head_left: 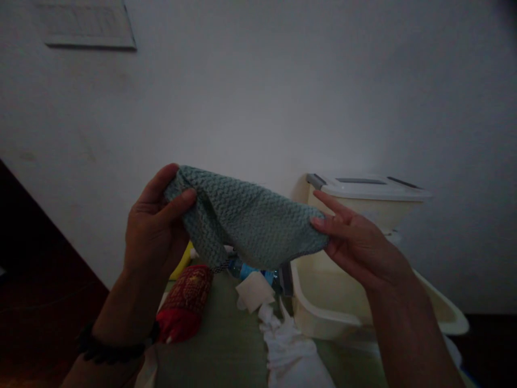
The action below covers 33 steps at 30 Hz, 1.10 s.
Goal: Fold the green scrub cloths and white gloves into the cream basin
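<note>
Up high, one teal knit cloth [246,221], left hand [155,226] pinching its corner, right hand [355,242] holding its opposite edge.

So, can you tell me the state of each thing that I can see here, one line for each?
Cloth: held up, stretched between both hands, sagging a little.
Left hand: closed on one corner of the cloth.
Right hand: fingers straight, pinching the other end of the cloth.
Bin: lid shut.
Tub: open, nothing visible inside.
Red bundle: rolled, lying down.
White cloth: crumpled, lying flat.
</note>
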Motion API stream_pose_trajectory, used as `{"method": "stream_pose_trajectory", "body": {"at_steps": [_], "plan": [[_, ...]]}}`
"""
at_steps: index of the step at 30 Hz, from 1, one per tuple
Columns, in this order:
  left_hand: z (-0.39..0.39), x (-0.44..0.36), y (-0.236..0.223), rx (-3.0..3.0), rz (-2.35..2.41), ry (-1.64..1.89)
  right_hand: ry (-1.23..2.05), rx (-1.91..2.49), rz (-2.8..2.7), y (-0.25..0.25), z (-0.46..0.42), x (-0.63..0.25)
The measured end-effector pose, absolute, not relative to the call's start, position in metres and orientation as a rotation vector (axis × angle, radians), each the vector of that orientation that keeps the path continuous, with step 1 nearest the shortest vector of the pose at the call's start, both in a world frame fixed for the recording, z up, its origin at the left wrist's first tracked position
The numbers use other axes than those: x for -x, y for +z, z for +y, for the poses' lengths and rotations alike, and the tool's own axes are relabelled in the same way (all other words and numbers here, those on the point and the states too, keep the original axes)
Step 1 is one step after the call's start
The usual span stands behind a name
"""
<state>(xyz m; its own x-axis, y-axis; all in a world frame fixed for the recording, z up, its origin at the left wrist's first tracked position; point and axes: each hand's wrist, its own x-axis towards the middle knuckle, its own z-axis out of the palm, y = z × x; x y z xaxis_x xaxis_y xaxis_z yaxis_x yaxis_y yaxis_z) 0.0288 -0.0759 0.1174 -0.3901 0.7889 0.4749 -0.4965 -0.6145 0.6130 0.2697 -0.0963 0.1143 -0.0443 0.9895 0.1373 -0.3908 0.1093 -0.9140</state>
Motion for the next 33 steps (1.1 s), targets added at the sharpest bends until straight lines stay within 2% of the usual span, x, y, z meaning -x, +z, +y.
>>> {"method": "stream_pose_trajectory", "body": {"at_steps": [3, 6, 10, 13, 17, 23, 29, 33], "plan": [[-0.080, -0.029, 0.121, -1.034, 0.439, 2.120, 1.323, 0.889, -1.299, 0.110, -0.099, -0.273], [-0.083, -0.028, 0.123, -1.028, 0.470, 2.142, 1.177, 0.979, -1.357, 0.109, -0.100, -0.273], [-0.082, -0.031, 0.122, -0.957, 0.624, 2.203, 1.030, 0.731, -1.078, 0.112, -0.100, -0.264], [-0.081, -0.037, 0.119, -0.913, 0.714, 2.220, 1.060, 0.591, -1.037, 0.114, -0.103, -0.256], [-0.081, -0.043, 0.118, -0.881, 0.687, 2.239, 1.247, 0.786, -1.214, 0.111, -0.106, -0.254], [-0.078, -0.036, 0.119, -0.836, 0.702, 2.275, 0.971, 1.073, -1.474, 0.106, -0.099, -0.265], [-0.075, -0.036, 0.112, -0.984, 0.772, 2.375, 0.950, 0.698, -1.392, 0.110, -0.107, -0.258], [-0.074, -0.040, 0.107, -1.034, 0.744, 2.323, 0.861, 0.742, -1.565, 0.106, -0.110, -0.251]]}}
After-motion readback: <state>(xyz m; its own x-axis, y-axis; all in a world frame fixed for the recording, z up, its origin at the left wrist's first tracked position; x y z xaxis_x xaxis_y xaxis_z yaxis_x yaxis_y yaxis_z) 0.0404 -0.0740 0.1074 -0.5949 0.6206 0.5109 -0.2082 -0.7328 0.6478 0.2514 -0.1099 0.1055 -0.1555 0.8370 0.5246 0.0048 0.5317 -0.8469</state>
